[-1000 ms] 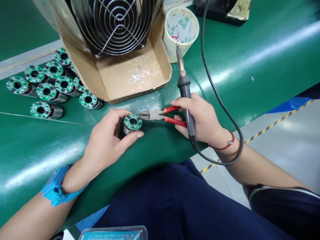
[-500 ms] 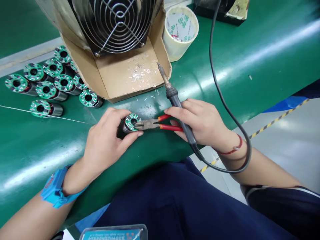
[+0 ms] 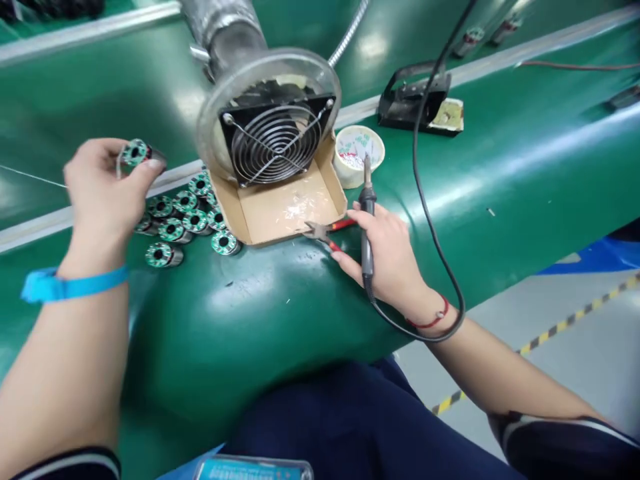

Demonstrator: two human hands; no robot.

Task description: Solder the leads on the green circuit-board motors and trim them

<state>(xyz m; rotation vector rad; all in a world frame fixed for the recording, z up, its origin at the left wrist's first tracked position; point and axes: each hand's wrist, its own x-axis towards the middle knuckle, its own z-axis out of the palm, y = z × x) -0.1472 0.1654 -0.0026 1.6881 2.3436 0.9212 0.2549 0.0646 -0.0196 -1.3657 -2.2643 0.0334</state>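
Observation:
My left hand (image 3: 103, 190), raised at the left, is closed on a cylindrical motor part (image 3: 135, 153) with a green ring circuit board on its end. A thin pale wire runs from the left edge to this hand. My right hand (image 3: 393, 257) grips red-handled diagonal cutters (image 3: 319, 232), their jaws apart at the front edge of a cardboard tray (image 3: 267, 223). A soldering iron (image 3: 367, 247) is held in the same hand, tip pointing up and away. Several similar motor parts (image 3: 161, 255) stand or lean in a group left of the tray.
A round-guarded fan (image 3: 280, 143) under a duct (image 3: 233, 37) stands in the tray, above scattered wire clippings (image 3: 300, 208). Right of it are a tape roll (image 3: 350, 175) and an iron stand (image 3: 415, 103). The iron's black cord (image 3: 436, 237) loops over my right wrist.
My left hand has carried the motor part up and left, away from the cutters, past the group. The cutters have left its board and now gape wider. The view has shifted, showing more behind.

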